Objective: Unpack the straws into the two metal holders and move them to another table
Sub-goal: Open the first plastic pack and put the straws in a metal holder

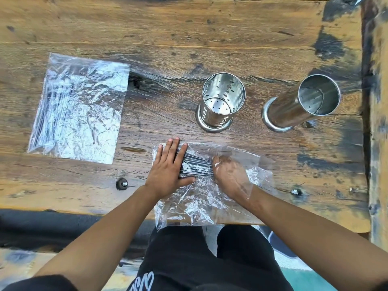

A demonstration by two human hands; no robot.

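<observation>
On the tabletop (189, 38), the left hand (168, 173) presses flat, fingers spread, on the bag (199, 202), while the right hand (228, 177), inside it, fingers curled onto the black straws (195, 162) lying left-right, both holders (220, 101) empty beyond.

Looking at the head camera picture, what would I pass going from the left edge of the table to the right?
Plastic bag lying flat → left hand pressing the near bag → black straws → right hand inside that bag → perforated metal holder → plain metal holder.
</observation>
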